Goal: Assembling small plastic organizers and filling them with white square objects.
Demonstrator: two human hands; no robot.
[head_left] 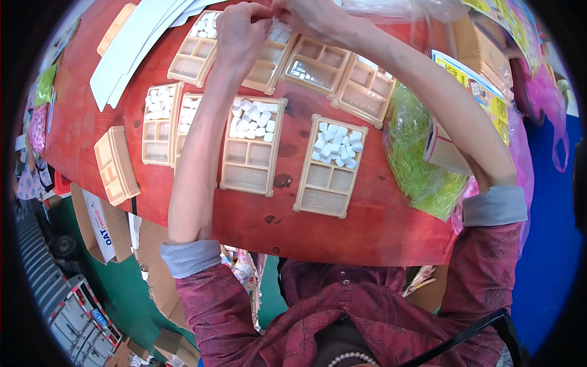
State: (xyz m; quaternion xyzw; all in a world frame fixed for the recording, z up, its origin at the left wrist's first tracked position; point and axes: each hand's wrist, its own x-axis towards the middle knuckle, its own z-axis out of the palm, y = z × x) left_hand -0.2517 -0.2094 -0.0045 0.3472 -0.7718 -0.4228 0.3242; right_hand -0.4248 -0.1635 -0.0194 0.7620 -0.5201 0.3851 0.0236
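Left hand (239,32) and right hand (318,19) meet, fingers curled, over beige compartmented plastic tray (261,74); can't tell what they hold. Small white cubes (280,33) in its far end. Tray likely light, stiff: grip side rims.

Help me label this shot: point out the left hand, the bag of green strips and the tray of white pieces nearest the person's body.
Left hand (240,29): head view, back of the hand.
Bag of green strips (413,158): head view, middle of its side.
Tray of white pieces (321,199): head view, floor of its long compartment.
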